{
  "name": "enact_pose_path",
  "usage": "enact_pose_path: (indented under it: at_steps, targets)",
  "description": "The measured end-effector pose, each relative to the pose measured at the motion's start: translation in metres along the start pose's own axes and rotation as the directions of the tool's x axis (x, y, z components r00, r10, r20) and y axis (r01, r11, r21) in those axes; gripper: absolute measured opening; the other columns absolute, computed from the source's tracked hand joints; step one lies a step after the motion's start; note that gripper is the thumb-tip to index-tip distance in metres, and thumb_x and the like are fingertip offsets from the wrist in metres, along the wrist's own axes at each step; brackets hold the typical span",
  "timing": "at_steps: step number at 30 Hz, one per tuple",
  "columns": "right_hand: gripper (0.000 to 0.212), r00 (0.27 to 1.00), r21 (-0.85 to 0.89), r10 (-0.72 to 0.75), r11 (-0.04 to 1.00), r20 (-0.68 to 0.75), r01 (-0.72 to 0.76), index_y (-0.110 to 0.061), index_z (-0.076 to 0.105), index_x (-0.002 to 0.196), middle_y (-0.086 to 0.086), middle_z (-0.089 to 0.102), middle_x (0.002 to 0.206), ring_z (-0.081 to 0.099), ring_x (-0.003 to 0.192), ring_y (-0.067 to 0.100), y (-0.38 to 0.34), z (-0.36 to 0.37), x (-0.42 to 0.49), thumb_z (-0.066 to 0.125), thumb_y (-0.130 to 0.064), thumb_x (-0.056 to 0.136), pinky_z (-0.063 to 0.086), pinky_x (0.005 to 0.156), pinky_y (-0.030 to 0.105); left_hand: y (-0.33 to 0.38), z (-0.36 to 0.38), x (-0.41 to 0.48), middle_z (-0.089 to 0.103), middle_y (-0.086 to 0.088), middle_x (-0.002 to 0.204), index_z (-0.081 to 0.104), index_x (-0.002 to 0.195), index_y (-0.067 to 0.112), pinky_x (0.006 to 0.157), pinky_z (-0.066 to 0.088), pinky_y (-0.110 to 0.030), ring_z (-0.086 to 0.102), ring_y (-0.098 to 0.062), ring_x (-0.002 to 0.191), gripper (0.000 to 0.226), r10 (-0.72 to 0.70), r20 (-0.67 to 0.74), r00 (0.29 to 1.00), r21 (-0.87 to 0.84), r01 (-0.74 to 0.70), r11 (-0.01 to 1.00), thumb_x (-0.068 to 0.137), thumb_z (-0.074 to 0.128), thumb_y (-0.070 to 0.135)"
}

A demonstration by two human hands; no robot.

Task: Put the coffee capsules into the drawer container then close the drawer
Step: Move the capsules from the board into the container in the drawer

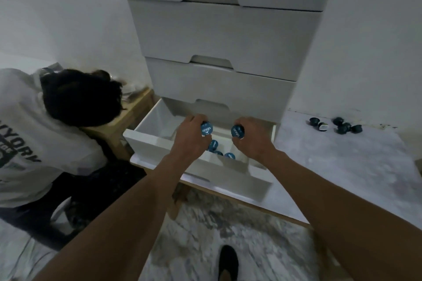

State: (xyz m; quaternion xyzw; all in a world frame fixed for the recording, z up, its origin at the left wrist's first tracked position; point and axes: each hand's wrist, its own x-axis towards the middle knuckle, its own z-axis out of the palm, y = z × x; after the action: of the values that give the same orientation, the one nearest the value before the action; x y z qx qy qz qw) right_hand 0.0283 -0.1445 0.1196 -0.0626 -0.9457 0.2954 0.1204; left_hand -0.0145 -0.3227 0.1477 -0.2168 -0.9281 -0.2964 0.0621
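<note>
Head view: blue capsules [206, 129] [238, 131], white lettering unreadable.

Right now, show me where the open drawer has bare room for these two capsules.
Free: the left half of the drawer, from its left wall to the left hand. Crowded: the front middle, where loose capsules lie between the hands. The right hand hides the right end.
</note>
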Motion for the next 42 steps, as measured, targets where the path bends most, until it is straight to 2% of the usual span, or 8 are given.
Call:
enact_pose_path:
  at_steps: [9, 12, 17, 23, 27, 31, 36, 42]
  targets:
    - [0.034, 0.993, -0.041, 0.053, 0.998, 0.101, -0.049, -0.010, 0.060, 0.110, 0.008, 0.055, 0.105, 0.048, 0.088, 0.018, 0.023, 0.043, 0.051, 0.067, -0.009, 0.078, 0.037, 0.075, 0.025, -0.038, 0.028, 0.072, 0.060, -0.007, 0.107, 0.057, 0.111, 0.014, 0.085, 0.051, -0.037, 0.058, -0.024, 0.094, 0.041, -0.025, 0.243, 0.970, 0.035, 0.017, 0.999, 0.073, 0.075, 0.013]
    - [0.033, 0.988, -0.058, 0.076, 0.996, 0.136, -0.069, -0.010, 0.060, 0.109, 0.009, 0.059, 0.104, 0.055, 0.093, 0.025, 0.031, 0.053, 0.066, 0.066, -0.009, 0.077, 0.042, 0.075, 0.028, -0.048, 0.043, 0.094, 0.063, -0.008, 0.106, 0.060, 0.110, 0.014, 0.085, 0.052, -0.035, 0.060, -0.023, 0.094, 0.040, 0.016, 0.328, 0.945, 0.019, -0.023, 1.000, 0.072, 0.076, 0.013]
    - [0.041, 0.977, -0.072, 0.160, 0.986, 0.140, -0.151, -0.010, 0.058, 0.117, 0.010, 0.055, 0.115, 0.054, 0.105, 0.027, 0.038, 0.061, 0.079, 0.066, -0.011, 0.077, 0.046, 0.087, 0.032, -0.059, 0.063, 0.121, 0.065, -0.009, 0.099, 0.062, 0.102, 0.011, 0.078, 0.053, -0.035, 0.062, -0.026, 0.089, 0.035, 0.093, 0.422, 0.902, -0.004, -0.101, 0.995, 0.069, 0.074, 0.009]
    - [0.043, 0.951, -0.094, 0.294, 0.954, 0.098, -0.285, -0.009, 0.057, 0.120, 0.012, 0.053, 0.118, 0.052, 0.109, 0.027, 0.034, 0.065, 0.084, 0.066, -0.009, 0.078, 0.045, 0.094, 0.034, -0.075, 0.076, 0.142, 0.061, -0.008, 0.109, 0.059, 0.113, 0.015, 0.081, 0.050, -0.029, 0.059, -0.023, 0.094, 0.042, 0.188, 0.523, 0.831, -0.038, -0.198, 0.979, 0.073, 0.072, 0.012]
    - [0.047, 0.929, -0.107, 0.364, 0.928, 0.062, -0.356, -0.008, 0.054, 0.123, 0.012, 0.053, 0.119, 0.052, 0.109, 0.027, 0.030, 0.069, 0.081, 0.067, -0.013, 0.078, 0.044, 0.092, 0.031, -0.082, 0.083, 0.151, 0.062, -0.007, 0.113, 0.057, 0.117, 0.015, 0.081, 0.046, -0.024, 0.059, -0.021, 0.098, 0.045, 0.261, 0.561, 0.786, -0.077, -0.264, 0.961, 0.074, 0.073, 0.015]
    - [0.043, 0.912, -0.130, 0.410, 0.906, 0.022, -0.404, -0.010, 0.056, 0.120, 0.009, 0.056, 0.115, 0.052, 0.106, 0.023, 0.028, 0.071, 0.072, 0.068, -0.013, 0.078, 0.037, 0.086, 0.024, -0.087, 0.088, 0.153, 0.064, -0.006, 0.114, 0.060, 0.115, 0.014, 0.085, 0.047, -0.025, 0.060, -0.019, 0.099, 0.043, 0.289, 0.587, 0.757, -0.145, -0.253, 0.957, 0.074, 0.074, 0.014]
    - [0.040, 0.908, -0.151, 0.419, 0.898, 0.015, -0.412, -0.010, 0.059, 0.116, 0.009, 0.061, 0.111, 0.057, 0.102, 0.025, 0.027, 0.073, 0.063, 0.069, -0.017, 0.079, 0.047, 0.087, 0.032, -0.089, 0.100, 0.150, 0.064, -0.005, 0.110, 0.063, 0.110, 0.017, 0.087, 0.051, -0.035, 0.060, -0.022, 0.098, 0.039, 0.331, 0.616, 0.715, -0.192, -0.271, 0.943, 0.073, 0.072, 0.012]
    - [0.032, 0.920, -0.243, 0.387, 0.901, 0.071, -0.360, -0.013, 0.064, 0.108, 0.009, 0.063, 0.106, 0.058, 0.097, 0.025, 0.034, 0.081, 0.061, 0.070, -0.018, 0.077, 0.048, 0.082, 0.032, -0.092, 0.115, 0.146, 0.064, -0.007, 0.113, 0.062, 0.111, 0.016, 0.089, 0.051, -0.035, 0.060, -0.023, 0.101, 0.041, 0.330, 0.618, 0.713, -0.232, -0.236, 0.944, 0.072, 0.074, 0.012]
